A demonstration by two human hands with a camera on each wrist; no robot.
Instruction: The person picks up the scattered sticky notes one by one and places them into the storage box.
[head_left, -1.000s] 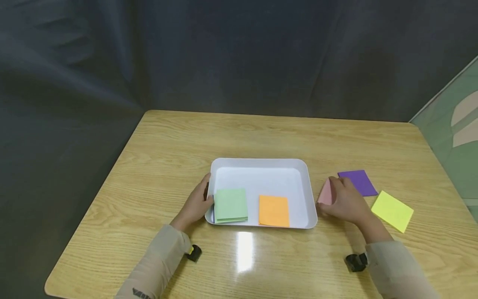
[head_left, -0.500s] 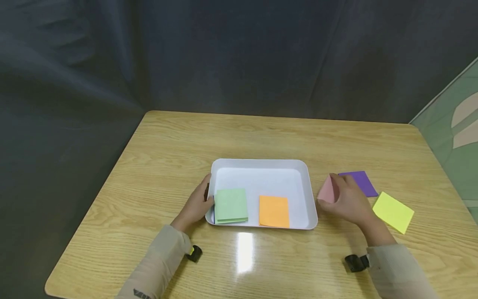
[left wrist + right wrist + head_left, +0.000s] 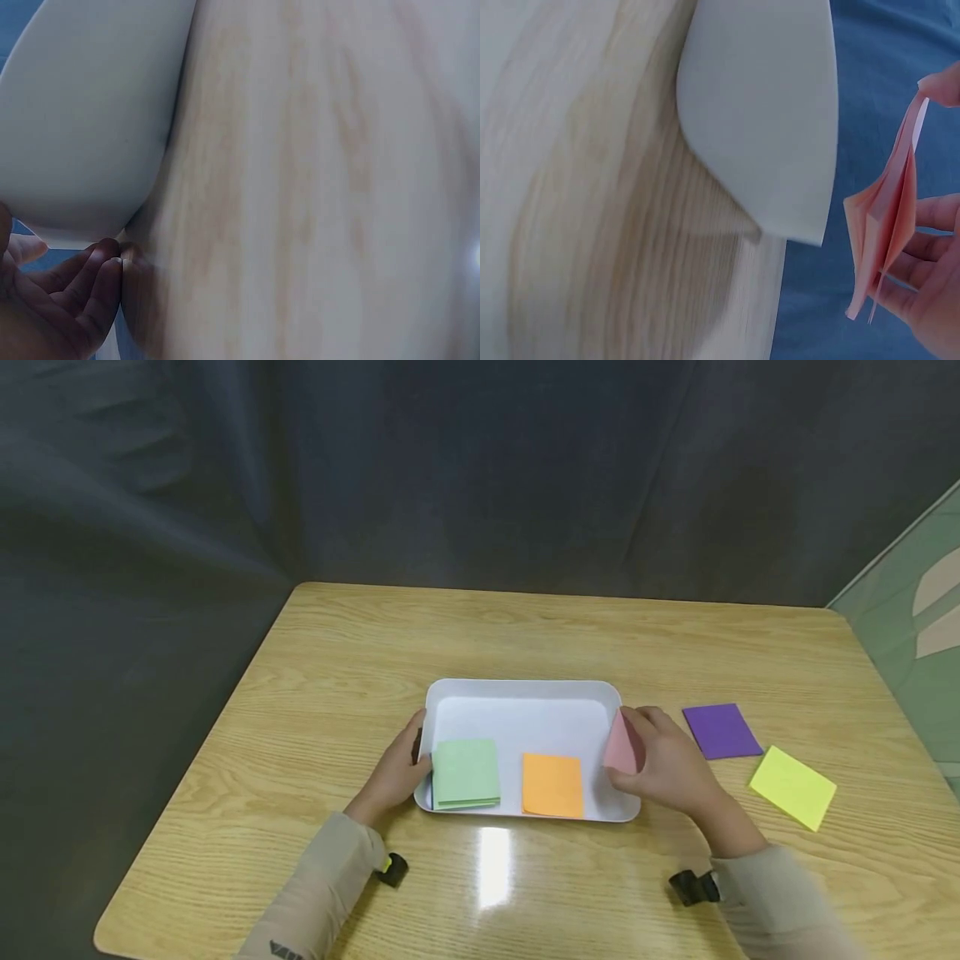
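In the frame's lower right, a right hand [image 3: 671, 768] pinches pink paper [image 3: 621, 747]. Left of center, a left hand [image 3: 390, 774] grips a white tray [image 3: 517, 718].

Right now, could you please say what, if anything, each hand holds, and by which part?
The right hand pinches the pink paper pad by opposite edges; the left hand grips the white tray at its left side.

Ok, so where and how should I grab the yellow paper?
I'd probably pinch the yellow paper by its right corner, coming from the right and above: it lies flat on the table, and its far corner sits close to the purple paper.
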